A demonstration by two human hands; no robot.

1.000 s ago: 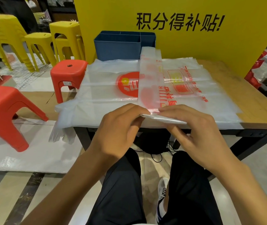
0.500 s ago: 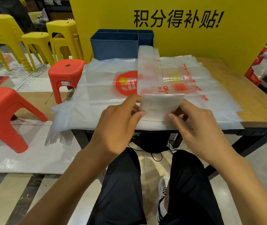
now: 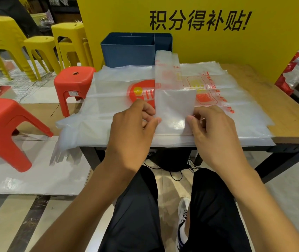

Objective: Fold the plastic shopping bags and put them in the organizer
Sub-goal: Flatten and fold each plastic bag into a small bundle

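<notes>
2 hands' fingers (image 3: 155, 121) pinch the folded bag strip (image 3: 175, 110) between them, left hand (image 3: 134, 128) and right hand (image 3: 212, 131)

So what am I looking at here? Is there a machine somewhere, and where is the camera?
There is no machine: a person is working with two bare hands. The single camera sits on the person's head and looks forward and down, so you see the forearms, the dark trousers and a shoe below. On the wooden table lies a spread stack of clear plastic shopping bags with red print. On top lies one bag folded into a long strip, pointing away from the person. The left hand and right hand pinch the strip's near end, which is folded over into a flap. Behind the bags stands a blue organizer with compartments. Red and yellow stools stand to the left.
</notes>
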